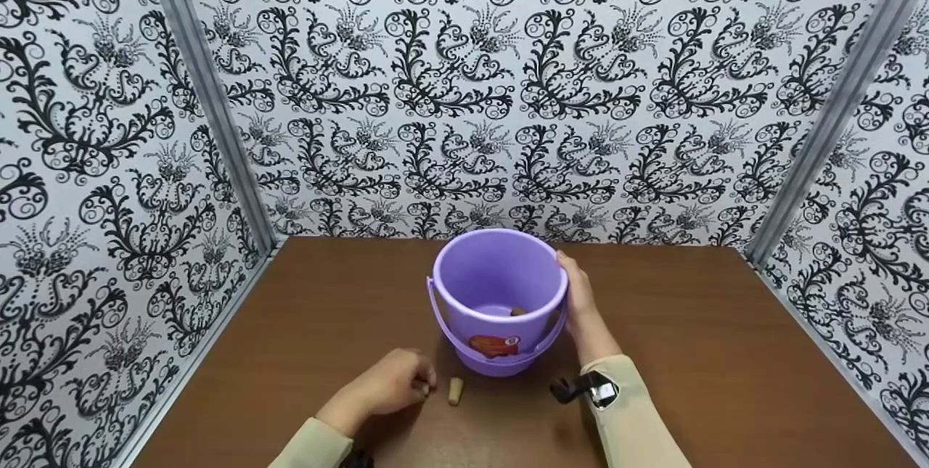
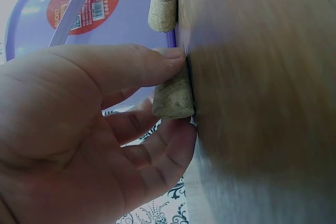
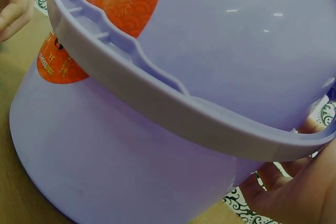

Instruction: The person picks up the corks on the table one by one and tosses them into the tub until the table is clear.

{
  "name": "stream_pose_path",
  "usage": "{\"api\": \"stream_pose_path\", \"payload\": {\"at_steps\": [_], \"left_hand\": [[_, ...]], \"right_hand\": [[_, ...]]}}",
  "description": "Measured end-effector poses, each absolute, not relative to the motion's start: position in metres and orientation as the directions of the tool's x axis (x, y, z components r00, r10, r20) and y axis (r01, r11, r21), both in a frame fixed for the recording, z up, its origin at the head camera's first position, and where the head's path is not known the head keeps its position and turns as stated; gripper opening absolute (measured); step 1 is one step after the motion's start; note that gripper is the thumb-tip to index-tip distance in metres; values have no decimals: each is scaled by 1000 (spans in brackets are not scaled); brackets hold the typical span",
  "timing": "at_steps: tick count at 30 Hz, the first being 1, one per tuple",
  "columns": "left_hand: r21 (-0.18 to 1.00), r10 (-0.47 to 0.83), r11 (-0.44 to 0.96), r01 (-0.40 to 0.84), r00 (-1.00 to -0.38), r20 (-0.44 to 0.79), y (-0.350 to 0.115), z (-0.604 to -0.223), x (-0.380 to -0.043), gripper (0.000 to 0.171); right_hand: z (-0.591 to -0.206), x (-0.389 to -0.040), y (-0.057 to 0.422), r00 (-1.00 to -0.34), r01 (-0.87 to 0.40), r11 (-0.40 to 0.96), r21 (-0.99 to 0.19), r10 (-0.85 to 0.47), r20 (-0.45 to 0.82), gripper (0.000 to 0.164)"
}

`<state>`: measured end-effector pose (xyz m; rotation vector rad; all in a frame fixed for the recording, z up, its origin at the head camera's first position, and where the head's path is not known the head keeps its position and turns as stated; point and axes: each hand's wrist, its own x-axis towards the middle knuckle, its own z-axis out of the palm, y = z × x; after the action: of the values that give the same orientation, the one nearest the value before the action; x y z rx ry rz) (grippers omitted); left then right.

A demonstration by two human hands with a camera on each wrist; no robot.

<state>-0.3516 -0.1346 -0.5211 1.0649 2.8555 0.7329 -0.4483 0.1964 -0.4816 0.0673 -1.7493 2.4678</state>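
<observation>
A purple bucket (image 1: 501,334) stands upright on the table, its handle hanging down over the front. My right hand (image 1: 579,294) holds its right side, fingertips up at the rim; in the right wrist view the curled fingers (image 3: 278,182) lie against the wall behind the handle (image 3: 157,114). To the bucket's front left, my left hand (image 1: 392,381) is low over the table. In the left wrist view its thumb and fingers pinch a cork stopper (image 2: 174,98) at the tabletop. A second cork stopper (image 1: 455,391) lies between that hand and the bucket.
Inside the bucket, a small brown piece (image 1: 518,311) shows at the bottom. The brown table (image 1: 334,294) is bounded by patterned walls (image 1: 464,91) at the back and sides. A black camera mount (image 1: 573,387) sticks out from my right wrist.
</observation>
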Motion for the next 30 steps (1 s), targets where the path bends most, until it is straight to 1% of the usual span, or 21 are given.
{"api": "stream_pose_path", "payload": {"at_steps": [20,23,30], "left_hand": [[425,618,660,619,-770,161,-136,-522,-353,19],[429,615,661,616,-772,161,-137,-522,-353,19],[472,594,674,568,-797,111,-137,-523,-353,18]], "right_hand": [[-479,-448,196,-992,-113,-318,-942,83,91,49],[-479,-448,196,-992,-119,-320,-940,83,97,49],[-481,-448,197,-986,-165,-285,-944,74,150,46]]}}
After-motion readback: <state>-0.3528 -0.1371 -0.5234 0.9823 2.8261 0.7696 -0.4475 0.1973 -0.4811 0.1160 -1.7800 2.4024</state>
